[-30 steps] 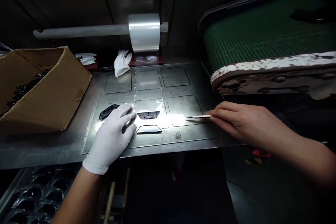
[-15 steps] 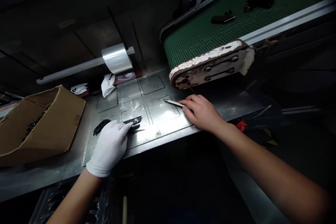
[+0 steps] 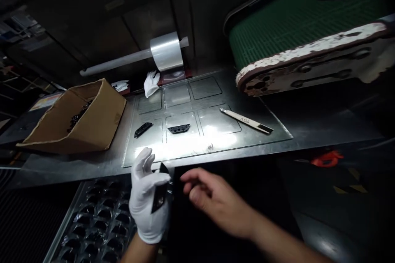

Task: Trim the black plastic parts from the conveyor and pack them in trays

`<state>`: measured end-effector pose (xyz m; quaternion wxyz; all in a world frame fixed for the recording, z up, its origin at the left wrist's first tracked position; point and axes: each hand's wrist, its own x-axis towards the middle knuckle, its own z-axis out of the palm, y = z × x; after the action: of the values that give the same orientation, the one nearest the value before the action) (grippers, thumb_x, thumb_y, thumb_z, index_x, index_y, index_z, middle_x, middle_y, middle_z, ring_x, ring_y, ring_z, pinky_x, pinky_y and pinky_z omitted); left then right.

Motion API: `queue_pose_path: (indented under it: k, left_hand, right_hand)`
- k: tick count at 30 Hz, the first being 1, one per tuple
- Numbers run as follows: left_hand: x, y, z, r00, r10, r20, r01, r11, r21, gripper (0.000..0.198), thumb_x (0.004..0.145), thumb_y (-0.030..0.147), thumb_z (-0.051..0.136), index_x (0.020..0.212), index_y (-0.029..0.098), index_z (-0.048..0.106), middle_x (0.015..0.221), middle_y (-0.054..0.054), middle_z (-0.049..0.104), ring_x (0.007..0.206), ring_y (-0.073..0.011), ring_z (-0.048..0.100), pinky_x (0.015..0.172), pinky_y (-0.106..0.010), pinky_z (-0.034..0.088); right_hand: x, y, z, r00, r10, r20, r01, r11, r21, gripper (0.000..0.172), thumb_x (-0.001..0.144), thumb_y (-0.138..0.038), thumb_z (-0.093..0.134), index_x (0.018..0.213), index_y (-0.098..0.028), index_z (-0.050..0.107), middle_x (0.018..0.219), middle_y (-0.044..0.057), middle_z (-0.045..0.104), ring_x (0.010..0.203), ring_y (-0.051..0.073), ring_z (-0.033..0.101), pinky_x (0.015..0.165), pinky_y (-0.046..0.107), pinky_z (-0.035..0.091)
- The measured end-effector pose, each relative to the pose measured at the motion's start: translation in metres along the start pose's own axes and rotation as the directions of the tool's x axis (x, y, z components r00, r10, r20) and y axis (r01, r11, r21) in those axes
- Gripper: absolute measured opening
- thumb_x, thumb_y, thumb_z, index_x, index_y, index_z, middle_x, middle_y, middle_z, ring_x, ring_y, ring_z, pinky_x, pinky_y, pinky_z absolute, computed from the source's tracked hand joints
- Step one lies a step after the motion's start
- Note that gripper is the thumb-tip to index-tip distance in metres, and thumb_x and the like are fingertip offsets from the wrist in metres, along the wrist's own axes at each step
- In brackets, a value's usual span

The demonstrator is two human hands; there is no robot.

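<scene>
My left hand (image 3: pixel 148 195), in a white glove, is lifted off the bench below its front edge and grips a small black plastic part (image 3: pixel 160 193). My bare right hand (image 3: pixel 212 199) hovers just right of that part, fingers loosely curled, its fingertips close to the part's edge; it holds nothing that I can see. Two more black parts, one at the left (image 3: pixel 142 129) and one in the middle (image 3: pixel 178 128), lie on the marked metal plate (image 3: pixel 222 139). A white craft knife (image 3: pixel 246 121) lies on the plate at the right.
A cardboard box (image 3: pixel 92 123) of black parts stands at the left of the bench. A film roll (image 3: pixel 166 51) on a bar and a white rag (image 3: pixel 151 82) are at the back. A green conveyor (image 3: pixel 296 24) overhangs the right. A black moulded tray (image 3: pixel 92 226) sits below left.
My left hand has lifted a black part off the plate toward me. My right hand has let go of the craft knife, which now lies on the plate, and has come in beside the part.
</scene>
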<state>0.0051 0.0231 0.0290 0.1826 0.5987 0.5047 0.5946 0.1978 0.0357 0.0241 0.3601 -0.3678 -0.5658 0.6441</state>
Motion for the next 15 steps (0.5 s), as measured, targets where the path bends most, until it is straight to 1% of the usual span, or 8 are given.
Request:
queue_pose_path:
  k: [1,3,5,6,8,11,13,15]
  left_hand:
    - [-0.008,-0.005,-0.002,0.999,0.044,0.028,-0.046,0.997,0.059,0.023,0.089,0.010,0.069,0.095,0.031,0.074,0.154,-0.002,0.051,0.145,-0.0332,0.048,0.120,-0.060,0.042]
    - [-0.022,-0.016,-0.013,0.992,0.024,0.124,-0.041,0.991,0.130,0.030,0.087,0.013,0.072,0.103,0.037,0.078,0.145,-0.003,0.055,0.143,-0.0324,0.048,0.119,-0.056,0.043]
    - [-0.035,-0.023,-0.027,0.966,-0.167,0.197,0.143,0.981,0.133,0.036,0.090,0.018,0.071,0.119,0.039,0.075,0.128,-0.004,0.064,0.127,-0.0272,0.060,0.111,-0.049,0.051]
    - [-0.042,-0.025,-0.035,0.927,-0.298,0.226,0.277,0.954,0.117,0.038,0.093,0.021,0.068,0.128,0.037,0.071,0.119,-0.005,0.068,0.114,-0.0242,0.066,0.104,-0.045,0.055]
    - [-0.053,-0.027,-0.047,0.808,-0.514,0.288,0.502,0.856,0.120,0.037,0.096,0.026,0.064,0.132,0.031,0.070,0.102,-0.004,0.075,0.093,-0.0202,0.071,0.089,-0.037,0.061]
    - [-0.072,-0.034,-0.067,0.635,-0.707,0.312,0.696,0.699,0.166,0.018,0.088,0.027,0.072,0.103,0.026,0.081,0.091,-0.001,0.079,0.086,-0.0198,0.074,0.080,-0.031,0.060]
    - [-0.089,-0.042,-0.091,0.539,-0.814,0.218,0.794,0.577,0.191,0.009,0.086,0.028,0.073,0.088,0.024,0.080,0.085,0.000,0.078,0.082,-0.0195,0.073,0.075,-0.029,0.057]
    - [-0.109,-0.049,-0.129,0.443,-0.896,0.034,0.874,0.440,0.207,0.017,0.089,0.034,0.070,0.081,0.021,0.077,0.081,-0.001,0.076,0.079,-0.0194,0.070,0.070,-0.030,0.055]
  right_hand:
    - [0.000,0.007,0.021,0.993,0.080,0.088,-0.094,0.981,0.167,0.036,0.100,-0.057,0.061,0.113,-0.024,0.064,0.091,0.002,0.064,0.077,0.016,0.060,0.069,0.029,0.050]
    - [-0.001,0.021,0.047,0.977,0.161,0.136,-0.199,0.919,0.341,0.040,0.097,-0.061,0.064,0.101,-0.022,0.058,0.080,-0.003,0.054,0.068,0.011,0.049,0.063,0.025,0.043]
    - [-0.001,0.035,0.054,0.971,0.215,0.102,-0.237,0.919,0.315,0.041,0.097,-0.061,0.064,0.093,-0.022,0.053,0.077,-0.005,0.046,0.066,0.010,0.044,0.061,0.024,0.040]
    - [-0.001,0.042,0.053,0.967,0.233,0.099,-0.251,0.940,0.233,0.039,0.098,-0.060,0.063,0.092,-0.022,0.054,0.077,-0.005,0.046,0.068,0.011,0.044,0.062,0.024,0.040]
    - [0.004,0.054,0.050,0.953,0.261,0.153,-0.260,0.965,-0.025,0.036,0.100,-0.056,0.061,0.089,-0.022,0.057,0.079,-0.003,0.050,0.071,0.013,0.047,0.064,0.025,0.040]
    - [0.014,0.072,0.055,0.893,0.316,0.320,-0.193,0.913,-0.360,0.033,0.104,-0.052,0.055,0.089,-0.023,0.063,0.084,0.000,0.061,0.076,0.017,0.057,0.068,0.029,0.043]
    - [0.017,0.084,0.066,0.843,0.356,0.403,-0.159,0.881,-0.446,0.032,0.106,-0.051,0.050,0.094,-0.025,0.065,0.090,0.001,0.069,0.083,0.020,0.065,0.075,0.031,0.049]
    - [0.017,0.097,0.077,0.807,0.394,0.441,-0.154,0.860,-0.486,0.032,0.106,-0.053,0.048,0.103,-0.028,0.068,0.099,0.002,0.074,0.092,0.023,0.070,0.083,0.034,0.054]
